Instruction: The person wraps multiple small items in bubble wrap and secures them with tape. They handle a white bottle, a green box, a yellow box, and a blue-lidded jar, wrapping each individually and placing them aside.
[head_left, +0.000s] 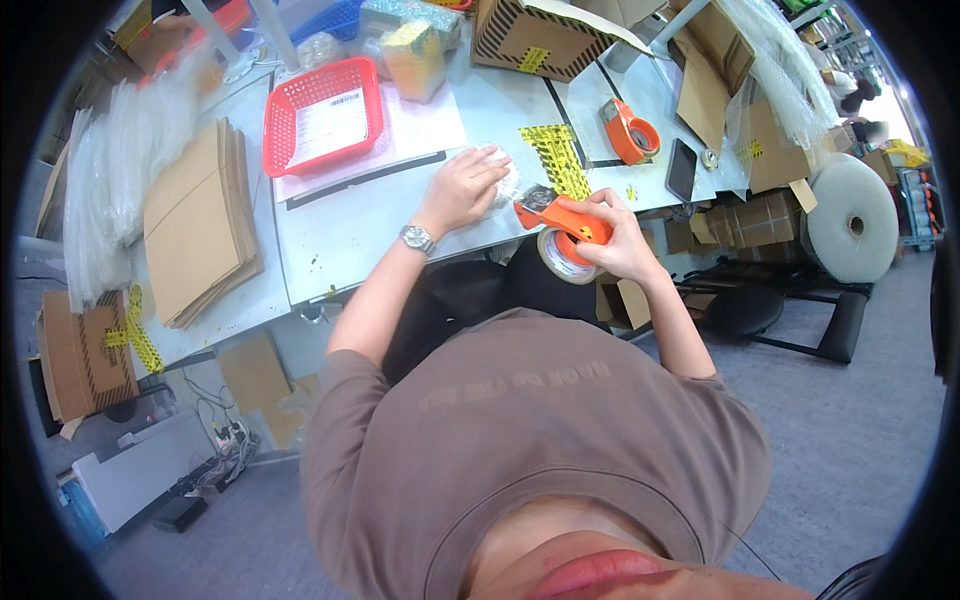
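My right hand is wrapped round an orange tape dispenser. A roll of pale tape sits in it, just past the table's near edge. The dispenser's dark metal cutting end points left, toward a small whitish, see-through bundle that looks like bubble wrap. Over that bundle lies my left hand, its fingers closed on it and hiding much of it. What is inside the bundle cannot be made out. A wristwatch is on my left wrist.
Left are a red basket with a paper slip, flat cardboard and plastic wrap. Yellow-black tape marks the tabletop. A second dispenser, a phone and an open carton lie beyond; a large wrap roll stands right.
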